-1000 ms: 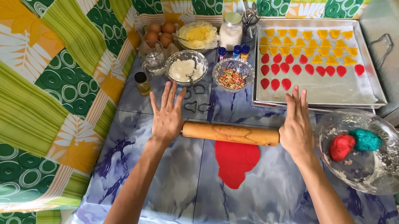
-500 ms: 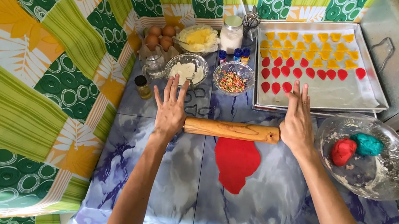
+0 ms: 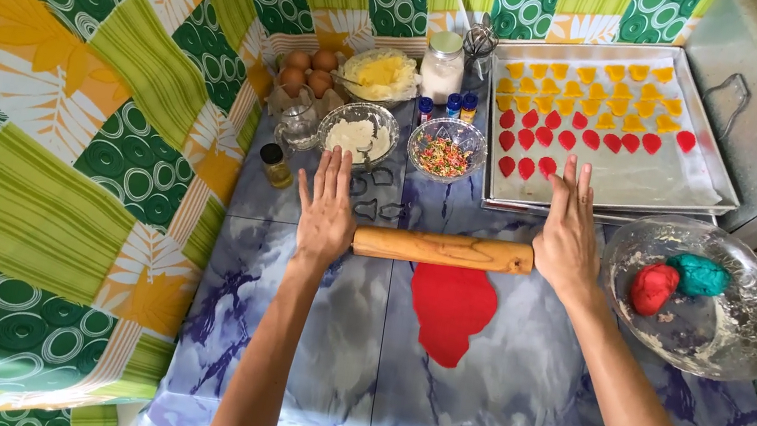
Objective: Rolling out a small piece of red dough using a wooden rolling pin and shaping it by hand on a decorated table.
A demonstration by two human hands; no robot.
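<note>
Head view, left to right. A patterned green and yellow cloth (image 3: 56, 142) drapes the left side beside the blue marbled worktop (image 3: 325, 357). At the worktop's far edge stand eggs (image 3: 308, 70), a bowl of yellow butter (image 3: 381, 72), a white jar (image 3: 442, 66), a flour bowl (image 3: 358, 134) and a sprinkle bowl (image 3: 446, 150), with metal cutters (image 3: 379, 198) just in front. The left hand (image 3: 326, 210) lies flat, fingers spread and straight, its palm pressing on the left end of the rolling pin (image 3: 442, 248); nothing is clasped. The pin lies crosswise, touching the far edge of a flattened sheet of red dough (image 3: 451, 306) at mid-worktop. The right hand (image 3: 569, 235) is likewise open and flat, palm on the pin's right end. Behind it a tray (image 3: 708, 179) holds rows of yellow and red cut shapes. Farthest right, a glass bowl (image 3: 744, 332) contains a red lump and a teal lump of dough, touching.
</note>
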